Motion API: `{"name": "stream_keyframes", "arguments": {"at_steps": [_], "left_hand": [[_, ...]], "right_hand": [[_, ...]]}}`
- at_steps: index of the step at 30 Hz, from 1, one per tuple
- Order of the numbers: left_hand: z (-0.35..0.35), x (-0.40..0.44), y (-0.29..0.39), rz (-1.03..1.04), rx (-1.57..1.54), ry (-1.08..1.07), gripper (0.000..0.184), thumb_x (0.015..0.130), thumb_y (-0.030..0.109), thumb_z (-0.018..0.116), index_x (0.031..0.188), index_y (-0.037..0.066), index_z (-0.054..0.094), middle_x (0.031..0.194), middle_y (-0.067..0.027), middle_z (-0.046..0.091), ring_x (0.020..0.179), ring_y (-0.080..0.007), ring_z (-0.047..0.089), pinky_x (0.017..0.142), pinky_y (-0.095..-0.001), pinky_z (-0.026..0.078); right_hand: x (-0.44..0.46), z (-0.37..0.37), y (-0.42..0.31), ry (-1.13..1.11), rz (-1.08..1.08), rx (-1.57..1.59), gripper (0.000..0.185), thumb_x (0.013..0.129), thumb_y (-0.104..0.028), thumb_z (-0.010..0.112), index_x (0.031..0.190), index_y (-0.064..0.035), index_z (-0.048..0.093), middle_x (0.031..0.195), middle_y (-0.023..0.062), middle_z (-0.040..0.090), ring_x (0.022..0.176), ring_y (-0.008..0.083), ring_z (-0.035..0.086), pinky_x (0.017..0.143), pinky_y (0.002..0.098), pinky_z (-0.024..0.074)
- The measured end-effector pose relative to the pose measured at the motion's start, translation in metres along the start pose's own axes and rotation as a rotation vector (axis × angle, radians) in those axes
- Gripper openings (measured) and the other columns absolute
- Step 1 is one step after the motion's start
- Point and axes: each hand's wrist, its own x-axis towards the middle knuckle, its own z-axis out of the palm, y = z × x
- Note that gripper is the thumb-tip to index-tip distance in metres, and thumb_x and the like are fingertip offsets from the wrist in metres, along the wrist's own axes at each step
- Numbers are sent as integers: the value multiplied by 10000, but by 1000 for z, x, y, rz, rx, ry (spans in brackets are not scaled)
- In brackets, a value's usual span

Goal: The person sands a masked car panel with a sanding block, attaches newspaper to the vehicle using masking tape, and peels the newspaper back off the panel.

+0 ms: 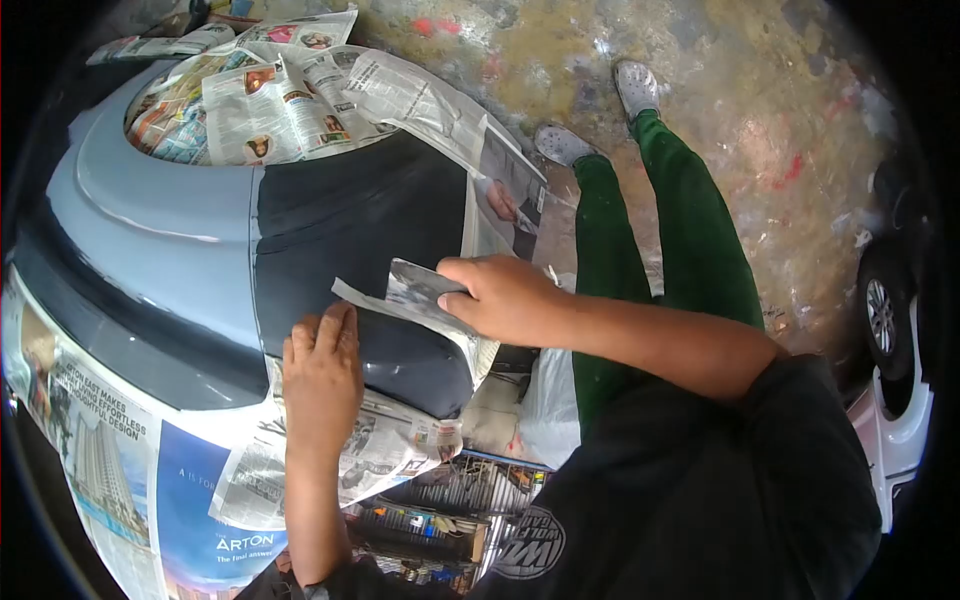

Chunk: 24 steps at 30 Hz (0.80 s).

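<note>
A car bumper is part light grey, part black, and newspaper is masked around it. My right hand comes in from the right, its thumb and fingers closed on a folded piece of newspaper. That piece stands up from the black surface, above the rounded black end of the bumper. Back up, my left hand rests on the black part near its lower edge, fingers bent and slightly apart. Its fingertips lie close to the free end of the newspaper piece; whether they touch it is unclear.
Newspaper sheets fill the bumper's opening, and more printed sheets hang below it. Plastic sheeting lies beside my legs. Below is a rack with assorted items. A car wheel stands at the right on the stained floor.
</note>
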Motion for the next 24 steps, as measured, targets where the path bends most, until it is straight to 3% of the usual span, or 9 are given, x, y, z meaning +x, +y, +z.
{"name": "stream_keyframes", "arguments": {"at_steps": [4,19,22,24], "left_hand": [[5,10,-4,150,53,-55,421,878,56,603,1291,-1,666,1355,-31,595,1103,-253,566,928,-374,501],[12,17,-17,76,88,-97,415,893,31,578,1298,33,668,1358,-7,623,1096,-262,567,965,-381,485],[3,12,-5,75,133,-57,396,919,77,606,1308,23,659,1321,-55,637,1092,-256,579,943,-388,513],[7,-3,16,71,15,-118,434,934,163,644,1342,15,633,1189,-114,685,972,-270,640,833,-403,557]], "right_hand": [[8,13,4,30,-23,1,251,950,-243,650,1029,-11,595,832,226,666,808,441,657,704,535,490],[20,30,2,8,-20,-35,208,952,-218,642,991,-29,565,855,194,656,840,418,660,724,522,498],[17,21,4,73,-146,-129,176,915,-170,653,991,-44,558,894,153,651,899,376,665,727,507,516],[18,9,11,108,-263,-279,202,874,-147,668,1019,-55,560,919,121,671,922,338,672,732,467,557]]}}
